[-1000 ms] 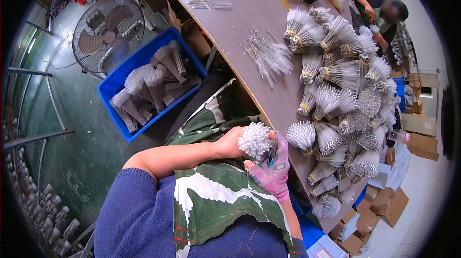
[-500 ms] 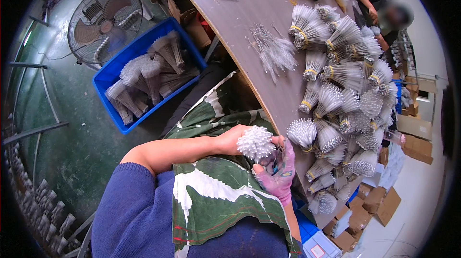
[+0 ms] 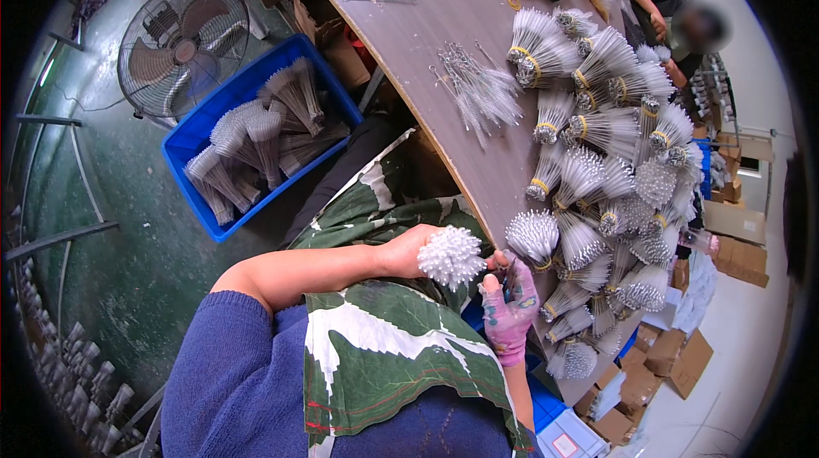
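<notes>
Both hands meet over the lap: the bare left hand grips a round white bristly brush bundle, fingers wrapped behind it; the pink-gloved right hand pinches something small just beside it.

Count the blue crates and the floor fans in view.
1 blue crate, on the floor left of the table, holding brush bundles. 1 floor fan, just beyond it. Others may be hidden.
</notes>
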### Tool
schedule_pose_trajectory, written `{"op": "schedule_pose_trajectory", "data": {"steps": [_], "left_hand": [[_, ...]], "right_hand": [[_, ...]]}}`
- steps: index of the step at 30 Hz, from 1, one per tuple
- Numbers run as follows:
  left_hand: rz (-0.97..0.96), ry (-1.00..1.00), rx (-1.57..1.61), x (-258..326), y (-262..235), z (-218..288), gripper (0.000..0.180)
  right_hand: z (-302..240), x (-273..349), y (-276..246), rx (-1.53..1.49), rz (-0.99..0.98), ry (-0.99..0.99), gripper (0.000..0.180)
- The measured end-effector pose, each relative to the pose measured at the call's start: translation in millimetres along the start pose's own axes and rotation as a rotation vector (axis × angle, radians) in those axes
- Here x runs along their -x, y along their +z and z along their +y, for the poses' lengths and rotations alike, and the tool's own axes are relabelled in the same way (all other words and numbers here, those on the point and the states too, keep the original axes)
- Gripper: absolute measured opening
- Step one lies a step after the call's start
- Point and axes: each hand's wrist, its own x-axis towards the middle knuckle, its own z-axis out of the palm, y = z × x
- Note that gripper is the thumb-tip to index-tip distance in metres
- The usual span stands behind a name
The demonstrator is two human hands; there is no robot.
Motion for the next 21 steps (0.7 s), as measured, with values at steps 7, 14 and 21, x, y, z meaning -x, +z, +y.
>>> {"op": "schedule_pose_trajectory", "data": {"steps": [7,14,21], "left_hand": [[0.036,-0.021,0.178,0.8,1.9,-0.4,0.024],[0.011,-0.005,0.06,1.6,0.0,-3.2,0.026],[0.005,0.154,-0.249,0.0,-3.3,-15.4,0.026]], "right_hand": [[-1.0,-0.6,-1.0,0.022,-0.007,0.016,0.033],[3.3,0.6,-2.3,0.002,0.016,0.069,0.03],[-10.9,5.4,-20.3,-0.314,-0.242,0.217,0.054]]}}
